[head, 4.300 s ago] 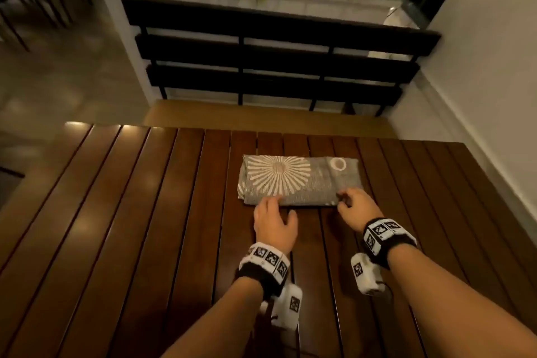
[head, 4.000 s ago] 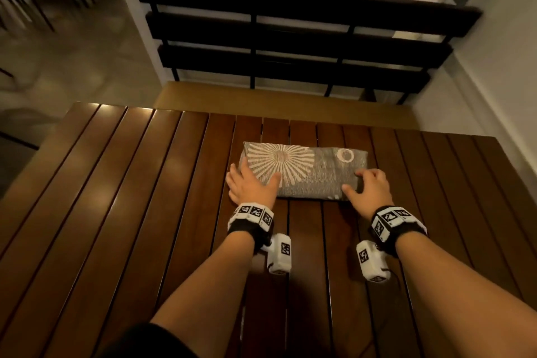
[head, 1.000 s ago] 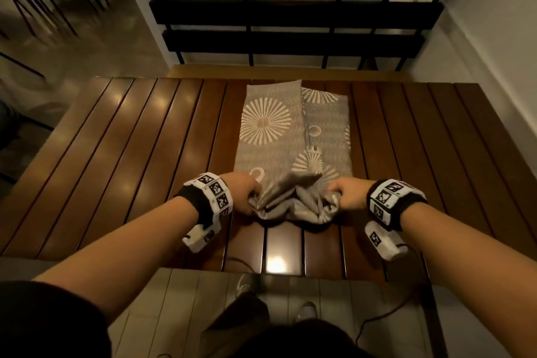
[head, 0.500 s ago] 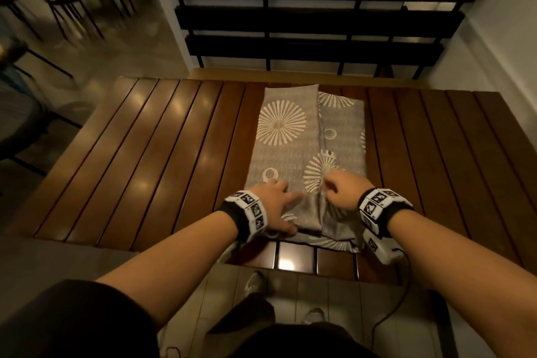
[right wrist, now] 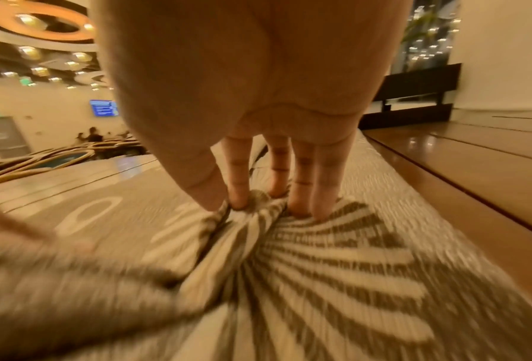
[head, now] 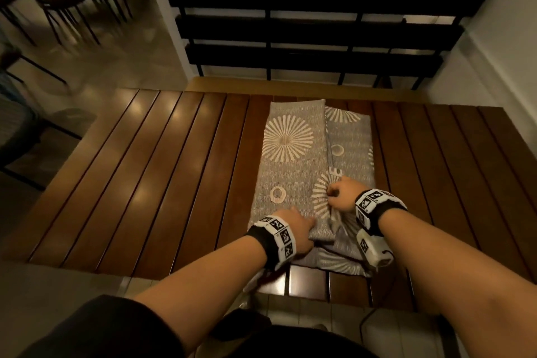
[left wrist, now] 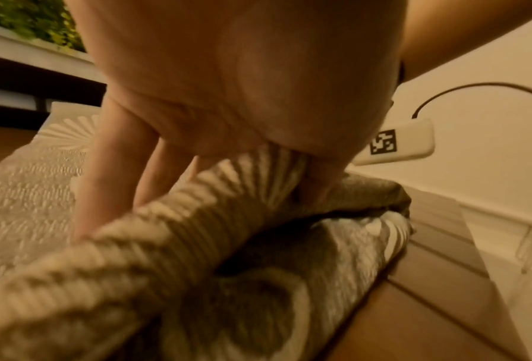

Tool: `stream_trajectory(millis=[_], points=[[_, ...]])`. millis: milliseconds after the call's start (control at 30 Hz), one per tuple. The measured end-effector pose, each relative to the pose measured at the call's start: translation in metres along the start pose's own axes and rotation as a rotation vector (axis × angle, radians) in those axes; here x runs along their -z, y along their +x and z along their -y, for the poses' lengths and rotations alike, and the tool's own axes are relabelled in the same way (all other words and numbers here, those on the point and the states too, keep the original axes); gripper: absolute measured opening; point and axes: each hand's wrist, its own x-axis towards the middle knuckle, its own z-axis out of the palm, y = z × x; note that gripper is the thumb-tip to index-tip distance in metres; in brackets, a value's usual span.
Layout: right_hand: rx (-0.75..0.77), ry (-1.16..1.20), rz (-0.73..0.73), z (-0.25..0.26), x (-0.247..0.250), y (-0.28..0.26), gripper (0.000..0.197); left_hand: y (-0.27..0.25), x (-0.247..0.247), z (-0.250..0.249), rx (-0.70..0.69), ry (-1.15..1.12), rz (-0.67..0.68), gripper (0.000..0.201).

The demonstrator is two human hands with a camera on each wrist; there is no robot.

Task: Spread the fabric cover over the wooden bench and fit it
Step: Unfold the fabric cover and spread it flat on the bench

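Cover [head: 293, 160] half-folded on bench [head: 162, 171]; right hand [head: 341, 195] pinches top layer, left hand [head: 293, 229] grips near fold. Uneven pull risks bunching, sliding off edge.

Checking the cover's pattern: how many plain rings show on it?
2: the left ring on the upper fold by the left hand; the right ring on the lower layer beyond the right hand. Folds may hide more.

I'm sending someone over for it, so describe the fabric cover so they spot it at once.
Find the slatted dark wooden table before the black bench back. On its near right lies the fabric cover, partly unfolded: the only grey cloth there, printed with pale sunbursts and rings.
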Motion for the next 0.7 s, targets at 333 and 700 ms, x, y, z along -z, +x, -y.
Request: stream_trajectory(millis=[333, 700], points=[[-0.185, 0.093, 0.009, -0.001, 0.052, 0.043, 0.028, 0.011, 0.028, 0.075, 0.06, -0.704, -0.045, 0.04], [-0.232, 0.441, 0.046, -0.009, 0.072, 0.096, 0.061, 0.014, 0.025, 0.085, 0.211, -0.924, -0.03, 0.037]])
